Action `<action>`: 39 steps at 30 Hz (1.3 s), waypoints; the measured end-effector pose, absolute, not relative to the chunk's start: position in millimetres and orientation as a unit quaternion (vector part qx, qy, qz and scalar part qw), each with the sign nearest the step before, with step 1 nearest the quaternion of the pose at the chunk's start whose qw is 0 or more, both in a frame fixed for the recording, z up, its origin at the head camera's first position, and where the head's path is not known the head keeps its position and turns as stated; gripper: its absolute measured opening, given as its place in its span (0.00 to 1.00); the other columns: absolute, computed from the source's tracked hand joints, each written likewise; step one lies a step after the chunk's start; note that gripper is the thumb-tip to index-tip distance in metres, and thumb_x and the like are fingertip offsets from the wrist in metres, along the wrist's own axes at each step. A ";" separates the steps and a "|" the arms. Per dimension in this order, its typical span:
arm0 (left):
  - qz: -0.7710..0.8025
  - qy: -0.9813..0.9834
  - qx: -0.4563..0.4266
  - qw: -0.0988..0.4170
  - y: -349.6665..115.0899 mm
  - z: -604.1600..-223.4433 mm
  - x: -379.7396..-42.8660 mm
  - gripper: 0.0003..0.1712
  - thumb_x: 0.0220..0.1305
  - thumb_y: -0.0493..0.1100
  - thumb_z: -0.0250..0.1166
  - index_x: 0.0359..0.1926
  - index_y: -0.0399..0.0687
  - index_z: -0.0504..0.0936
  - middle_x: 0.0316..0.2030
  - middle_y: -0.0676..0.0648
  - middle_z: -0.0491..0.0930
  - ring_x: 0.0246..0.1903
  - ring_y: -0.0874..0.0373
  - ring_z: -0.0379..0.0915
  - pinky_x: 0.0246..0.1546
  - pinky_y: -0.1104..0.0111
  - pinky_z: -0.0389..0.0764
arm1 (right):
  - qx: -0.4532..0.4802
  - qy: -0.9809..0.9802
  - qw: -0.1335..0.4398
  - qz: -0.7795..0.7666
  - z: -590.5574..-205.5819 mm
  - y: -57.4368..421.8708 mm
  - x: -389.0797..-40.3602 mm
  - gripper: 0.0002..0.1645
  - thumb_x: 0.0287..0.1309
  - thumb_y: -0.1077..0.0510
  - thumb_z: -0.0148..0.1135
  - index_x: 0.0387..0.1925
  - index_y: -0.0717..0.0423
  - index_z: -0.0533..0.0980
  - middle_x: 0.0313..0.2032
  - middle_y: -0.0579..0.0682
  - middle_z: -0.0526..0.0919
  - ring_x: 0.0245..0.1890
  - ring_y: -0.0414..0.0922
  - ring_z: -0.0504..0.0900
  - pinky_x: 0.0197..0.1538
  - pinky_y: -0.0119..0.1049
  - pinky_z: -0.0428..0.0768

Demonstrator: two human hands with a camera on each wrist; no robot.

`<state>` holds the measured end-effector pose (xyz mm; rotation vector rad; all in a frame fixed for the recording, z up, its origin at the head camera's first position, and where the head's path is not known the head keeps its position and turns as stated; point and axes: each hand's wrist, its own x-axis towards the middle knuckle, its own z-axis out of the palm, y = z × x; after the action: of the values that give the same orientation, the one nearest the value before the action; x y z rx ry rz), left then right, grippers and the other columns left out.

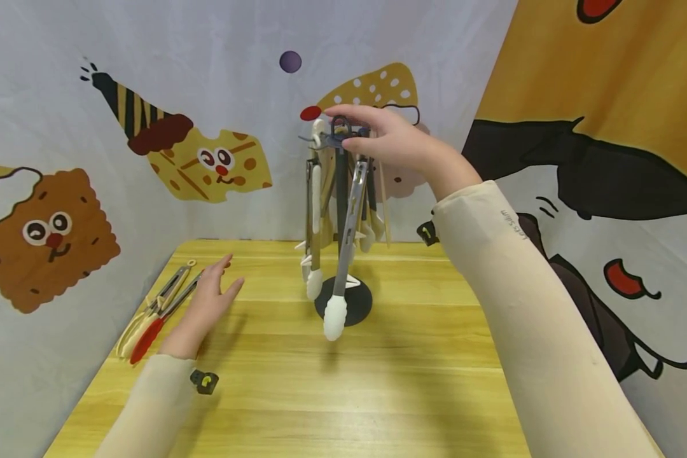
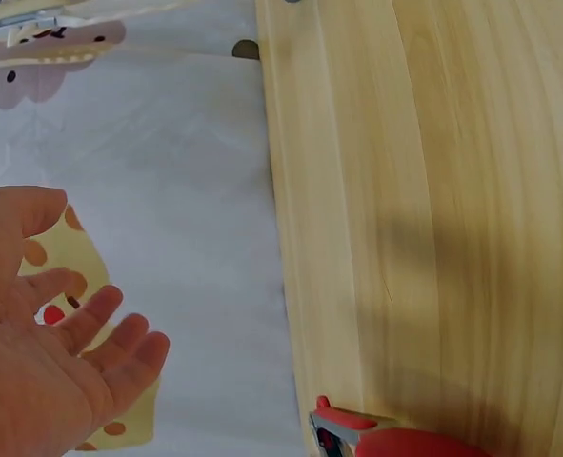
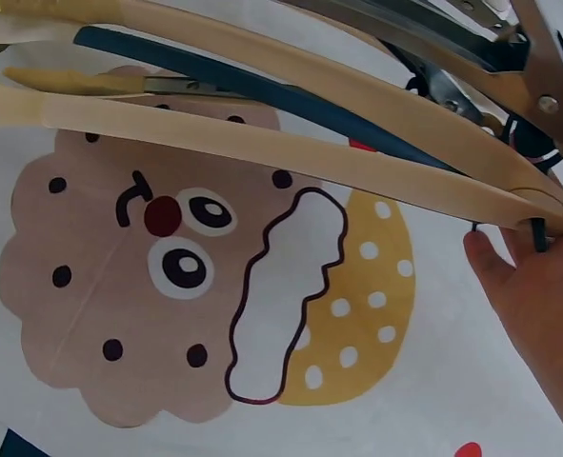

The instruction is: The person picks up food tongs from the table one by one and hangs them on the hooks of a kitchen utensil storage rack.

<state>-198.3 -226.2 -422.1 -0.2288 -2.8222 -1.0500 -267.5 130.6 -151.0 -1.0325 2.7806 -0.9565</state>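
Observation:
A dark utensil stand (image 1: 341,184) rises from a round black base (image 1: 362,304), with several kitchen tongs hung around its top. One pair of tongs (image 1: 352,219) at the front has a metal arm and a white scalloped tip. My right hand (image 1: 395,141) grips the stand's top around its ring, thumb in front and fingers over it. In the right wrist view, beige tongs (image 3: 262,157) hang from a hook beside that hand. My left hand (image 1: 208,305) is held with its fingers spread, near the red-tipped tongs (image 1: 149,337), and holds nothing.
Several cream-tipped tongs (image 1: 127,334) lie with the red-tipped ones along the left side of the wooden table (image 1: 298,407). A cloth backdrop (image 1: 206,51) with cartoon prints hangs close behind the stand and along both sides.

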 end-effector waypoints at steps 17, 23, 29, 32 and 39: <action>-0.242 -0.970 0.016 -0.002 -265.9 -440.3 -197.8 0.44 0.67 0.50 0.55 0.71 0.31 0.46 0.65 0.23 0.51 0.64 0.25 0.43 0.60 0.35 0.48 | -0.333 0.888 0.000 -0.317 -158.1 129.8 -269.5 0.30 0.67 0.49 0.50 0.69 0.36 0.59 0.65 0.44 0.67 0.66 0.43 0.63 0.65 0.46 0.64; -0.220 -0.973 0.054 -0.051 -276.2 -445.0 -198.6 0.48 0.65 0.55 0.56 0.72 0.33 0.43 0.65 0.21 0.48 0.64 0.23 0.39 0.58 0.31 0.46 | -0.332 0.888 0.001 -0.318 -158.4 129.9 -270.2 0.30 0.67 0.49 0.50 0.69 0.36 0.59 0.65 0.43 0.68 0.66 0.43 0.64 0.65 0.46 0.65; -0.206 -0.969 0.089 -0.105 -286.5 -449.4 -200.3 0.53 0.63 0.61 0.56 0.73 0.34 0.41 0.66 0.20 0.40 0.63 0.19 0.33 0.54 0.27 0.47 | -0.325 0.893 0.003 -0.313 -156.4 130.5 -269.7 0.29 0.67 0.48 0.51 0.68 0.33 0.59 0.65 0.43 0.68 0.67 0.43 0.63 0.66 0.47 0.63; -0.200 -0.967 0.099 -0.121 -291.2 -452.0 -200.4 0.53 0.63 0.61 0.57 0.72 0.34 0.42 0.66 0.19 0.40 0.63 0.18 0.33 0.53 0.27 0.48 | -0.322 0.895 0.004 -0.309 -154.8 130.0 -268.9 0.30 0.67 0.48 0.51 0.69 0.34 0.59 0.65 0.44 0.68 0.67 0.44 0.62 0.67 0.48 0.62; -0.184 -0.965 0.117 -0.143 -297.9 -453.6 -199.7 0.55 0.61 0.61 0.59 0.71 0.30 0.43 0.64 0.17 0.42 0.61 0.17 0.36 0.52 0.28 0.52 | -0.318 0.899 0.007 -0.301 -152.8 127.9 -266.6 0.30 0.67 0.48 0.50 0.69 0.33 0.59 0.65 0.45 0.67 0.68 0.45 0.61 0.66 0.49 0.62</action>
<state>-199.7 -297.9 -453.6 0.4039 -3.3457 -0.6363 -266.6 127.9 -152.8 -0.9946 2.8120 -0.9424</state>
